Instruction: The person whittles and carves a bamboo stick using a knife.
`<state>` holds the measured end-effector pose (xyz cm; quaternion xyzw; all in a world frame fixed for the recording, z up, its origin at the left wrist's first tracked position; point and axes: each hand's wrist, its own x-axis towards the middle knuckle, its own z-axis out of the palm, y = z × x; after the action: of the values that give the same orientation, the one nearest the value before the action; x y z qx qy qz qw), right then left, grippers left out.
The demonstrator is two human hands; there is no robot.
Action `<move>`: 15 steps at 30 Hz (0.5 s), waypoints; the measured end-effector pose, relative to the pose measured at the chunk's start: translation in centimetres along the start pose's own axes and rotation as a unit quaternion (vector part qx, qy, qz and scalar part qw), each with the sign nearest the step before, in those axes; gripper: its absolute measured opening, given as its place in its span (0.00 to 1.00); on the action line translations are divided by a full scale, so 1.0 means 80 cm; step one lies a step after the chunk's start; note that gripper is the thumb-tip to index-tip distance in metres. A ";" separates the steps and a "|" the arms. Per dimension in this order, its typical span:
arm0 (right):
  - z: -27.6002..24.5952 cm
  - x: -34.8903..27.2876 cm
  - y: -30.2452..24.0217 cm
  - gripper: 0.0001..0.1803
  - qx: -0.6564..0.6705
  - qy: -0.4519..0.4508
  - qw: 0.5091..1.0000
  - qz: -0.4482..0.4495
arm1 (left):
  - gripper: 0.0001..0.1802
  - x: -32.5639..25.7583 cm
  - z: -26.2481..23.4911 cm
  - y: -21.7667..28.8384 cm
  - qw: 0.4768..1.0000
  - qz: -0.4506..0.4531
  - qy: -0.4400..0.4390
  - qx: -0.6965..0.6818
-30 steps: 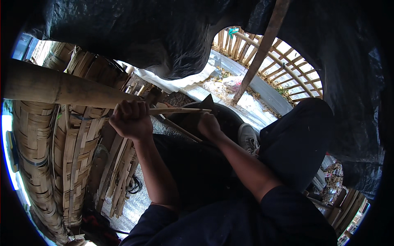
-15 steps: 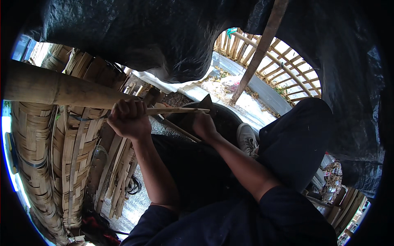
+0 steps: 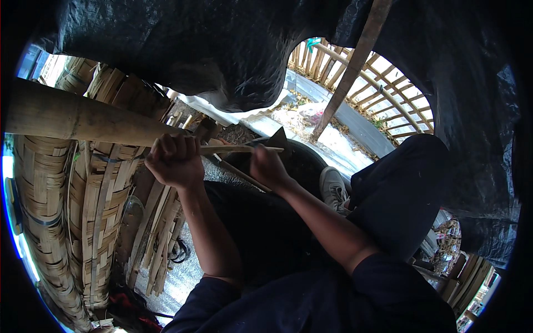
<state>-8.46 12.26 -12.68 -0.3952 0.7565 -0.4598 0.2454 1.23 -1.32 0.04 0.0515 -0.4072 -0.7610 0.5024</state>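
Note:
My left hand (image 3: 176, 161) is closed in a fist around a pale bamboo strip (image 3: 227, 149), which sticks out to the right past the knuckles. The fist is against the end of a thick bamboo pole (image 3: 105, 123). My right hand (image 3: 268, 166) is curled closed beside the strip, close to its free end. A small dark edge shows above the right fingers, but what they hold is mostly hidden and blurred. Below the strip, a thin stick (image 3: 241, 175) slants down toward my right wrist. Behind the right hand is a dark round basin (image 3: 311, 158) with a dark pointed piece (image 3: 277, 140) at it.
Woven bamboo panels (image 3: 47, 200) stand at the left, with split bamboo slats (image 3: 158, 238) beside them. Black plastic sheeting (image 3: 166, 44) hangs ahead. A wooden post (image 3: 352, 72) slants before a bamboo lattice (image 3: 394, 91). My shoe (image 3: 333, 186) rests near the basin.
My right hand has shifted a little left along the bamboo strip, toward my left hand. The left fist and the strip have stayed nearly still.

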 end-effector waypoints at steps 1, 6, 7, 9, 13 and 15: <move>-0.008 -0.001 -0.046 0.10 0.026 0.009 0.999 -0.016 | 0.21 0.000 -0.005 -0.001 0.999 0.000 0.025 -0.020; -0.006 0.005 -0.003 0.10 -0.063 0.002 0.997 0.039 | 0.21 0.005 0.000 0.000 0.998 0.004 0.061 -0.020; -0.006 0.004 0.052 0.09 -0.147 -0.022 0.988 0.038 | 0.21 0.007 0.002 -0.006 0.997 -0.002 0.064 -0.033; -0.006 -0.002 0.116 0.11 -0.227 -0.051 0.972 0.034 | 0.21 0.007 0.006 -0.005 0.997 -0.005 0.070 -0.039; -0.012 0.002 0.116 0.09 -0.258 -0.090 0.959 0.068 | 0.20 0.005 0.022 -0.012 0.999 -0.010 -0.032 -0.041; -0.015 0.005 0.073 0.08 -0.186 -0.054 0.980 0.036 | 0.20 0.008 0.022 -0.011 0.998 -0.011 -0.045 -0.039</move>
<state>-11.76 14.11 -17.30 -0.4310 0.8281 -0.2797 0.2241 -0.58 -0.71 0.88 0.0019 -0.3990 -0.7830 0.4772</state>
